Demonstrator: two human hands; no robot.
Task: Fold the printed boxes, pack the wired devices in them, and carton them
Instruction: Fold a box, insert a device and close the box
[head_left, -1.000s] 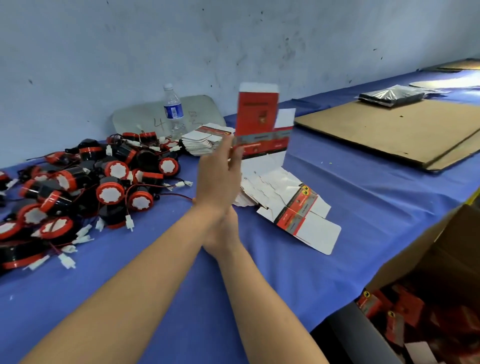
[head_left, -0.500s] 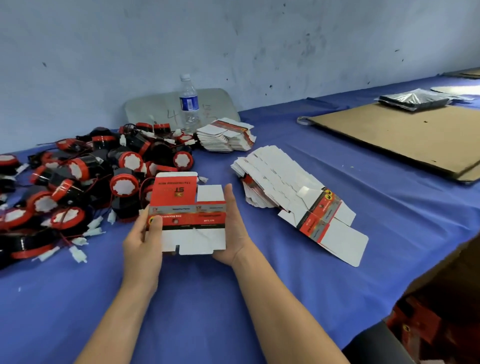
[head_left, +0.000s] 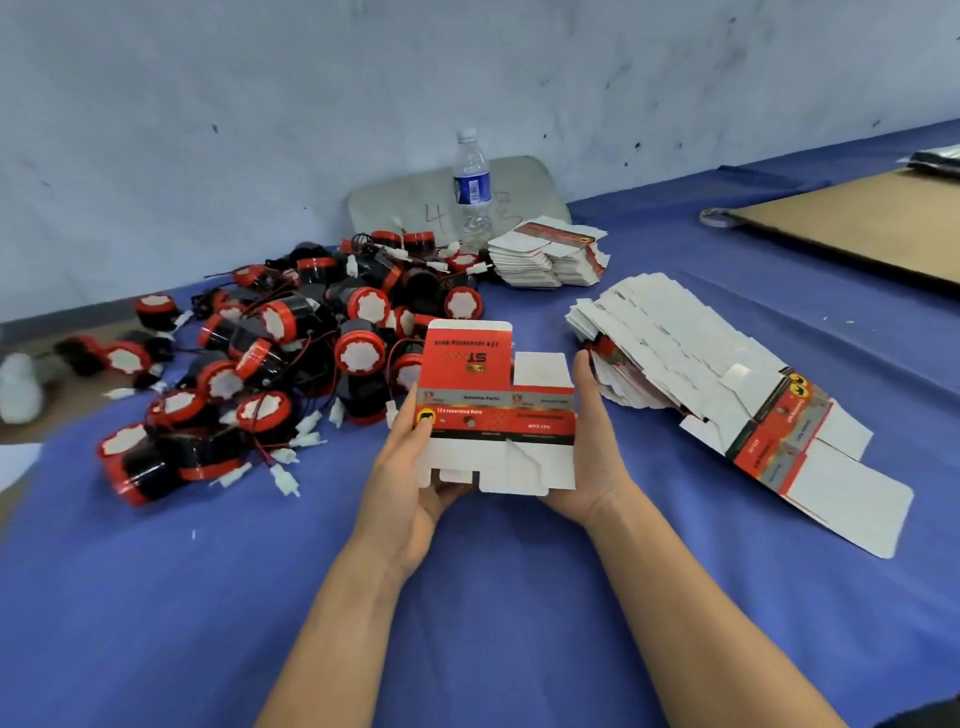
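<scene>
Both hands, left (head_left: 402, 480) and right (head_left: 587, 447), clamp flat printed box (head_left: 493, 410) (unfolded) above blue table (head_left: 493, 597).

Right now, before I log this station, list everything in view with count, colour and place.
flat printed cardboard box blank: one, red and white, held up at centre
round wired devices: a heap, too many to count, black and red with white plugs, left on the cloth
fanned flat box blanks: one spread stack, mostly white, right of the hands
small stack of box blanks: one, white and red, beside the bottle
clear plastic water bottle: one, blue label, at the back
rounded board: one, grey, behind the bottle
cardboard sheet: brown, far right
table cloth: one, blue
left hand: grips the blank's left edge
right hand: holds its right edge
</scene>
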